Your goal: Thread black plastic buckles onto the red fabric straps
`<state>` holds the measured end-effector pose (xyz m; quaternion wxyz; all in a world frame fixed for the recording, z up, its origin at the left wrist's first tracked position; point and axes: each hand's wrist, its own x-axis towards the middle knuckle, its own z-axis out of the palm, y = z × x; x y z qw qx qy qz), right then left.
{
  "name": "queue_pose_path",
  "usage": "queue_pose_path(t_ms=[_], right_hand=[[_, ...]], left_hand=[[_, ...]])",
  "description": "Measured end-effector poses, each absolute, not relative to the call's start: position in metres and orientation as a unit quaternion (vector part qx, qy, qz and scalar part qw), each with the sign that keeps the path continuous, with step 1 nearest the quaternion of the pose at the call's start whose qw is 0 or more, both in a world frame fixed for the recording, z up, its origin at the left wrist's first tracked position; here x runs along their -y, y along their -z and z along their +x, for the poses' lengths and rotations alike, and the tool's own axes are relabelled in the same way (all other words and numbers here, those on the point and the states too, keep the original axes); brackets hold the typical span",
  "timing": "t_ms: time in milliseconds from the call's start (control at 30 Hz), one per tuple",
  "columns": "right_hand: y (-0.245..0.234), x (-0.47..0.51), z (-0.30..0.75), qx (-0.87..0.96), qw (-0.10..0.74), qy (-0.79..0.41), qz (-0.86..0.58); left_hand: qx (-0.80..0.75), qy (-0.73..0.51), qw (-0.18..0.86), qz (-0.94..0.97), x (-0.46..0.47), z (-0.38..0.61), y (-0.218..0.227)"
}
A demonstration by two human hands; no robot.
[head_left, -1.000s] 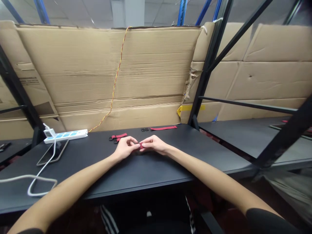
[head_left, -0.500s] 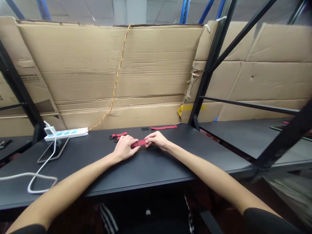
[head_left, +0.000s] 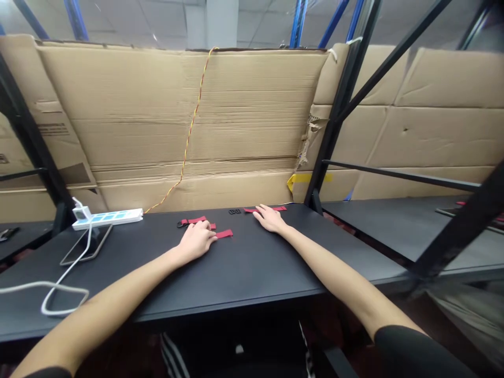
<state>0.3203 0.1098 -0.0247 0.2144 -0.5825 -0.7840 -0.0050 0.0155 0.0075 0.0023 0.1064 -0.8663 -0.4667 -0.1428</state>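
Note:
My left hand (head_left: 197, 240) rests low over the table with its fingers closed on one end of a short red webbing strap (head_left: 224, 233). The strap's other end sticks out to the right, and the part under my fingers is hidden. Just behind that hand lie more red straps (head_left: 193, 220) with a black buckle (head_left: 181, 224). My right hand (head_left: 270, 218) is open and flat, fingers stretched out, at the near edge of a longer red strap (head_left: 280, 209). Whether the fingertips touch it I cannot tell. Small black buckles (head_left: 234, 211) lie to the left of that strap.
On the left, a white power strip (head_left: 118, 216) stands beside a phone-like tablet (head_left: 86, 245), with a white cable (head_left: 65, 286) looping forward. A cardboard wall (head_left: 244, 121) closes off the back. Black metal posts (head_left: 334, 121) rise at both sides of the black table (head_left: 252, 273).
My right hand has let go of the short strap and moved right and back, opening over the longer strap. My left hand still has the short strap, now lower on the table.

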Motion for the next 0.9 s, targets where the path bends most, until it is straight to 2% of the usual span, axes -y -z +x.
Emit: queue_pose_path(t_ms=[67,167,367,500,633,800,900], right_hand=[[0.023,-0.112,0.328,0.774,0.193,-0.001,-0.603],[0.02,-0.102,0.32,0.803,0.204,0.007,-0.56],[0.013,-0.057,0.265,0.896,0.216,0.015,-0.387],[0.013,-0.049,0.246,0.925,0.252,0.003,-0.284],[0.02,-0.081,0.258,0.864,0.317,0.031,-0.389],[0.029,-0.115,0.276,0.855,0.238,0.017,-0.461],[0.03,-0.114,0.276,0.876,0.223,0.013,-0.428]], left_hand=[[0.49,0.139,0.126,-0.851,-0.01,0.013,-0.002],[0.531,0.135,0.144,-0.824,-0.016,0.005,-0.003],[0.575,0.113,0.165,-0.793,-0.029,-0.014,-0.004],[0.525,0.162,0.182,-0.816,-0.023,-0.006,-0.005],[0.415,0.178,0.081,-0.889,-0.006,0.016,-0.006],[0.36,0.17,-0.056,-0.916,0.006,0.027,-0.007],[0.389,0.204,-0.072,-0.896,0.004,0.024,-0.009]])
